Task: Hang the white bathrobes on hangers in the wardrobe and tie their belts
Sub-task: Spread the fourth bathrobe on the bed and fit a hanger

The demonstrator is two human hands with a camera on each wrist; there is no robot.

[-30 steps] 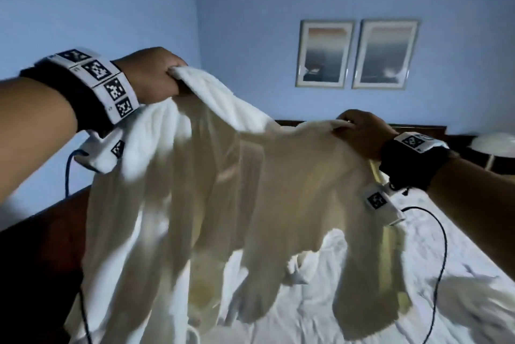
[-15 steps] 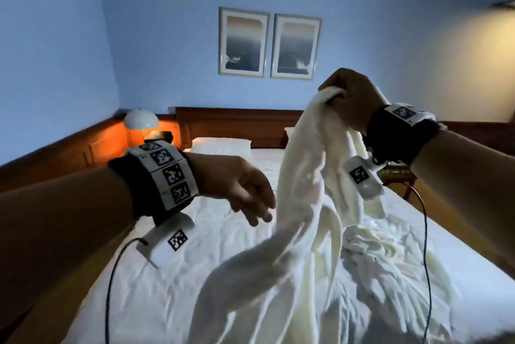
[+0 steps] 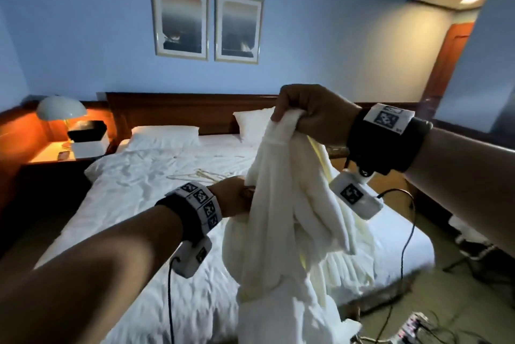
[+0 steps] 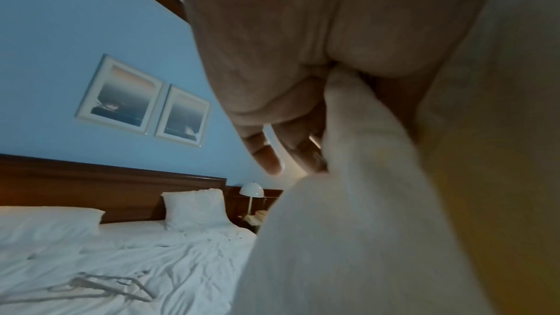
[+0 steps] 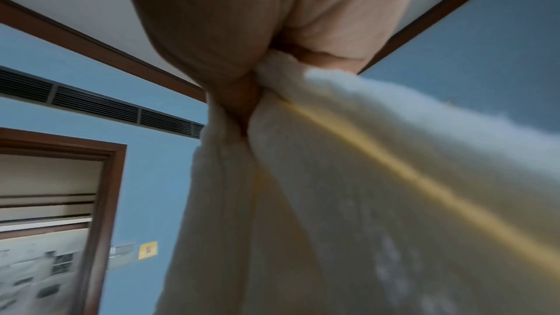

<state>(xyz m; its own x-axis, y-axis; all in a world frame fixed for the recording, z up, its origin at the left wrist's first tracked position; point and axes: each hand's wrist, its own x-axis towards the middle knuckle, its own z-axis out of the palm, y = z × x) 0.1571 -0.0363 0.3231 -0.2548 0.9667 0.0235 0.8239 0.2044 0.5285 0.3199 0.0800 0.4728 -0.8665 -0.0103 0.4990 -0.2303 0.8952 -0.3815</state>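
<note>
Bathrobe [image 3: 281, 212] hangs bunched above the bed [image 3: 145, 185], long axis vertical, lower end trailing toward the bed's foot. Our right hand [image 3: 309, 112] grips its top, fingers clamped on cloth; left hand [image 3: 237, 196], lower and on the robe's side nearer the hangers [image 3: 200, 173], pinches a fold, per wrist view. Hangers lie on the bed just beyond the robe, so left is nearer. Wardrobe not in view.

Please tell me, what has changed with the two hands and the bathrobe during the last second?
The left hand, which held the bathrobe up one second ago and then let go, has come back lower down and grips a fold of it again. The bathrobe, spread wide before, now hangs bunched over the bed. The right hand still grips its top.
</note>
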